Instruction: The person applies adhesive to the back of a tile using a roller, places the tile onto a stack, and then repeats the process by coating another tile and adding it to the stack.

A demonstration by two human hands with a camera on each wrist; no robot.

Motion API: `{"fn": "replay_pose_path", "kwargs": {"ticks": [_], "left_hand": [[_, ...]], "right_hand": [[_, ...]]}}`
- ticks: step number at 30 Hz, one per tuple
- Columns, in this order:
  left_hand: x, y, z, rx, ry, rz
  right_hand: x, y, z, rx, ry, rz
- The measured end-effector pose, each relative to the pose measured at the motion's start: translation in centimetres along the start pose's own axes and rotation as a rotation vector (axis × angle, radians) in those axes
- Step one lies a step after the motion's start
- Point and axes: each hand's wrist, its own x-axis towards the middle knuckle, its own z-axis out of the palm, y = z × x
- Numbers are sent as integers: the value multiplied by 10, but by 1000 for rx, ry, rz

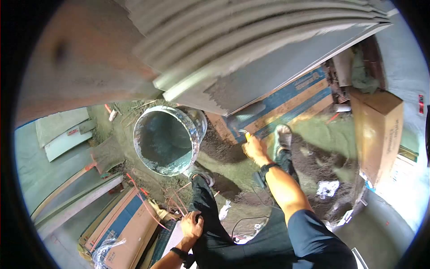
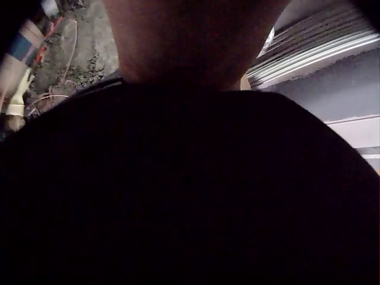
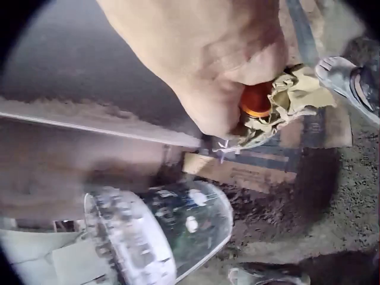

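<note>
In the head view my right hand point(image 1: 255, 150) grips the yellow handle of a trowel point(image 1: 248, 135). A bent metal neck shows beyond the fingers, and its grey blade is blurred. The right wrist view shows the handle's orange end point(image 3: 256, 100) beside the curled fingers, with ragged tan material point(image 3: 297, 95) around it. My left hand point(image 1: 191, 225) rests on the left thigh with loosely bent fingers and holds nothing. Only the wrist and a dark shape show in the left wrist view. A large grey slab point(image 1: 264, 71) leans ahead of the right hand.
A splattered bucket point(image 1: 195, 134) with greyish water stands left of the right hand. Flattened blue-striped cardboard point(image 1: 286, 96) lies under the slab. A tall carton point(image 1: 375, 134) stands at right. Boards point(image 1: 76, 204), cartons point(image 1: 127, 224) and red cable point(image 1: 142, 197) lie at left.
</note>
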Motion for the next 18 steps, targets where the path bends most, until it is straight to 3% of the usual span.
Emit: {"fn": "replay_pose_path", "kwargs": {"ticks": [2, 6, 10, 12, 13, 16, 18], "left_hand": [[-1, -1, 0, 5, -40, -47], [3, -5, -6, -16, -69, -15], [3, 1, -16, -8, -106, -60], [1, 1, -21, -56, -83, -43], [0, -4, -17, -48, -62, -60], [-1, -11, -12, -60, -68, -74], [-5, -15, -8, -90, -53, -104]], "right_hand": [[-40, -12, -46, 1, -248, 56], [-140, -39, -147, 152, -521, -5], [-218, -70, -215, 310, -683, -260], [-236, -92, -228, 480, -746, -340], [-237, -117, -236, 387, -766, -333], [-223, -167, -210, 311, -637, -524], [-207, -208, -183, 232, -644, -501]]}}
